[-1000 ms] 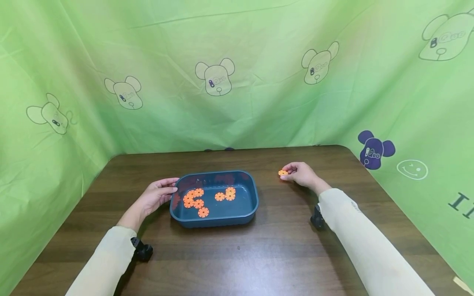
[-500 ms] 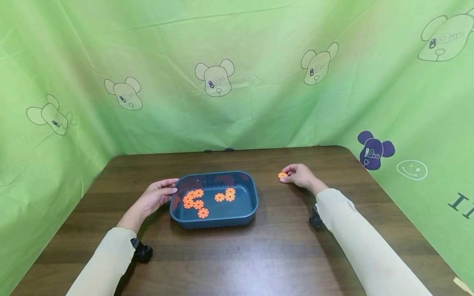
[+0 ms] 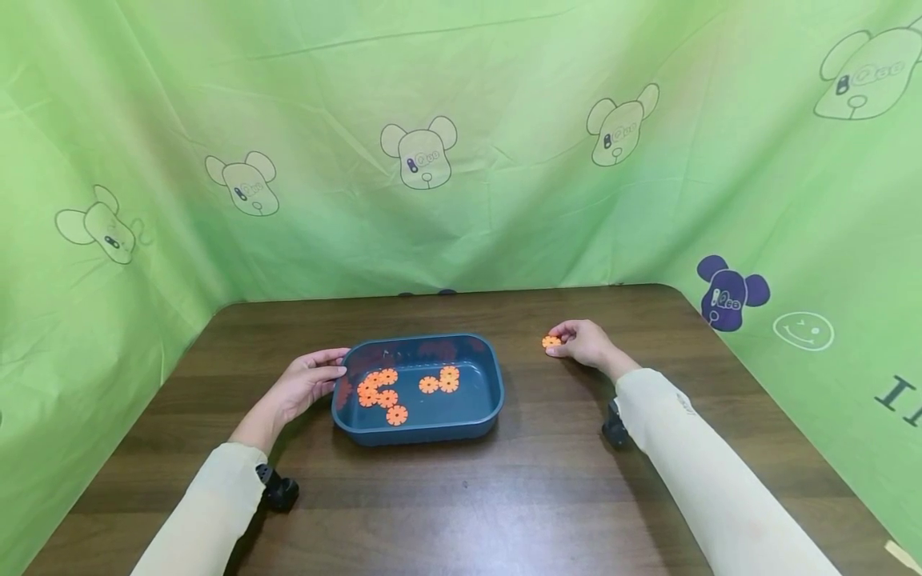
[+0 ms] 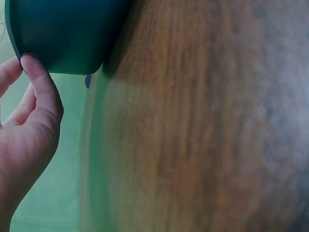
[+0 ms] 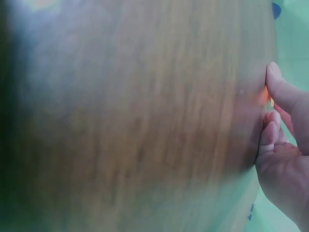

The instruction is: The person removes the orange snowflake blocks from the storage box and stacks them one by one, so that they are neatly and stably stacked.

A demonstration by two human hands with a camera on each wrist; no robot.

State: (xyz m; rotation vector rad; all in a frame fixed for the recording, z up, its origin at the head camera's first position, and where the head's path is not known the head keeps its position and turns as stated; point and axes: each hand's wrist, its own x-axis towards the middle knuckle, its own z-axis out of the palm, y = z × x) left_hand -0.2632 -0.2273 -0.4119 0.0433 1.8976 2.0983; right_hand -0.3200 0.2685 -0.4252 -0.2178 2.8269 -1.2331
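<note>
A dark blue plastic basin [image 3: 425, 433] stands on the table, with several orange notched flower-shaped discs [image 3: 396, 414] lying on its floor. At its left end my left hand [image 3: 306, 384] pinches the rim between thumb and fingers; in the left wrist view the thumb [image 4: 41, 84] lies against the basin's wall [image 4: 72, 34]. Right of the basin, my right hand [image 3: 587, 344] holds one more orange disc [image 3: 551, 342] by its edge, low at the tabletop. Only an orange sliver of that disc [image 5: 266, 94] shows beside the fingers in the right wrist view.
The brown wooden table [image 3: 461, 512] reaches back to a green cloth [image 3: 504, 224] printed with cartoon heads, which hangs behind and at both sides. A small pale strip [image 3: 902, 554] lies at the far right edge.
My right hand and its disc have come very slightly nearer and lower, then stayed put. The left hand and the basin hold the same position.
</note>
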